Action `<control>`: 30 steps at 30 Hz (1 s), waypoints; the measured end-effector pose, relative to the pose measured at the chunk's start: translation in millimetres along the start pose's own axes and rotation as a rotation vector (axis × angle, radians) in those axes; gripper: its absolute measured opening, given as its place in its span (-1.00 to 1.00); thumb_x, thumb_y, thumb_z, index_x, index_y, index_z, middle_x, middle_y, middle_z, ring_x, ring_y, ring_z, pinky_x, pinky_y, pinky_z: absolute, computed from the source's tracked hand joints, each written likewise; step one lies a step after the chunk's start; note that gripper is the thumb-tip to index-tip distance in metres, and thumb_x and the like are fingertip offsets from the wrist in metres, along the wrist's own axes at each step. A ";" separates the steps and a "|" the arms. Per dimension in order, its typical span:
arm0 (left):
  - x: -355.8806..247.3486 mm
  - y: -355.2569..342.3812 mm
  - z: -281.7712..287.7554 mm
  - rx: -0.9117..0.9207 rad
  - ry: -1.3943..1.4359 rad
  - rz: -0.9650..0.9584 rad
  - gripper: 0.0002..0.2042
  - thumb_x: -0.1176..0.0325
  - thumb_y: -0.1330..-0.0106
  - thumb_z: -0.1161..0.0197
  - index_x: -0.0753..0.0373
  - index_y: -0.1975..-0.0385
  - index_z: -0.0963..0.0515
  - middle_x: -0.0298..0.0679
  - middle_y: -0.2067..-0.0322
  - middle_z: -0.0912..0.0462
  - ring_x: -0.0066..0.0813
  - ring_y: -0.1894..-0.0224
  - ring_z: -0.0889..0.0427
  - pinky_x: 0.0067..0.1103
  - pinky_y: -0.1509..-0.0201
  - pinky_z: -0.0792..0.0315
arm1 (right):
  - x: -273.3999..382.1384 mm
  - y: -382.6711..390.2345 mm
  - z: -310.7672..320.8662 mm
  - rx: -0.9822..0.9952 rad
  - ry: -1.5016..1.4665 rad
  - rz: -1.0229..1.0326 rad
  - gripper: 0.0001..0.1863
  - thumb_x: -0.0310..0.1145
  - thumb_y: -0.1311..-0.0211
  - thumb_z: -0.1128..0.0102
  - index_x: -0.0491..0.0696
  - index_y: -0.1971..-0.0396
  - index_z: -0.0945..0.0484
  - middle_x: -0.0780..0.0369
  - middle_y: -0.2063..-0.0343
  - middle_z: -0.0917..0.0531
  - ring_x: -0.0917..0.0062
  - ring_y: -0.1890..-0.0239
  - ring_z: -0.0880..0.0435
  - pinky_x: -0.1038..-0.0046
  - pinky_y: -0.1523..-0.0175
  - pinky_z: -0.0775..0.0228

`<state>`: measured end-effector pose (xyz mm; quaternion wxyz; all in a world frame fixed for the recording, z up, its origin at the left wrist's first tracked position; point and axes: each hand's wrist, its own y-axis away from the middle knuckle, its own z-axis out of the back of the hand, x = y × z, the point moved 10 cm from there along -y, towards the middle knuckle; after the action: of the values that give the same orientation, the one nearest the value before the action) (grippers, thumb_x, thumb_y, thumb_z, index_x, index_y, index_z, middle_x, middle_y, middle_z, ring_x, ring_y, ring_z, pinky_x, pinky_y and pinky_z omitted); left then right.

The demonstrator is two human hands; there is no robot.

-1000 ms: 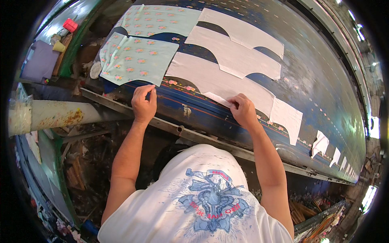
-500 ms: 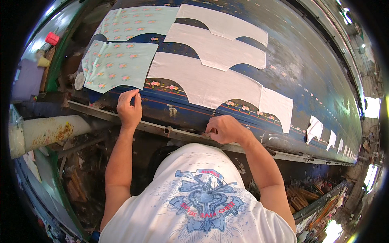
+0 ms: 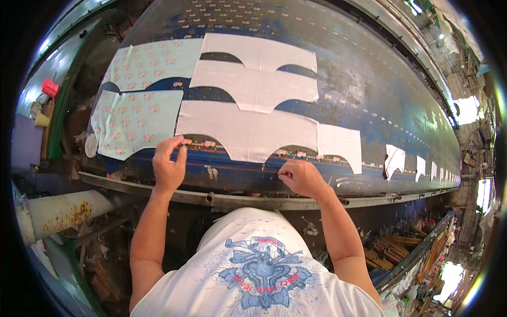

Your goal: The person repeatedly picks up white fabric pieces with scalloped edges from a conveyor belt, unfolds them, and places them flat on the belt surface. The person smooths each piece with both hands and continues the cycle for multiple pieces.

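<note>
Between you and the table (image 3: 391,100) runs a metal rail (image 3: 237,202), a rusty pipe (image 3: 68,212) at left. Your left hand (image 3: 169,168) looks empty, thumb and forefinger parted; your right hand (image 3: 306,179) curls loosely, its hold unclear. Beyond lie white cloth pieces (image 3: 259,127), floral cloth (image 3: 140,120) leftward, then a red container (image 3: 50,87).

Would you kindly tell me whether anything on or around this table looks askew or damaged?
Yes: the nearer flowered cloth is creased along its left side, while the nearest large white cloth beside it lies nearly flat. Also, the pale pipe at lower left has brown, rust-like stains.
</note>
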<state>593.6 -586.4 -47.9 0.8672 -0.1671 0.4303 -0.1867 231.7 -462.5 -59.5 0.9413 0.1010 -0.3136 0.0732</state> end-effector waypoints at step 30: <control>-3.2 -76.9 -137.7 0.341 -0.418 -0.194 -0.48 0.11 -0.40 -0.38 0.28 -0.28 -0.65 -0.01 -0.44 -0.53 0.14 -0.53 -0.40 -0.01 -0.59 -0.22 | -297.9 -327.8 246.4 -0.458 0.365 -0.625 -0.64 -0.15 -0.33 -0.41 -0.14 0.09 -0.81 -0.05 -0.04 -0.81 -0.01 -0.10 -0.80 0.04 -0.23 -0.67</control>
<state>466.6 -670.0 -90.1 0.9308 -0.0941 0.1866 -0.2998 -80.3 -860.5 -94.1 0.9565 -0.0350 -0.1044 -0.2703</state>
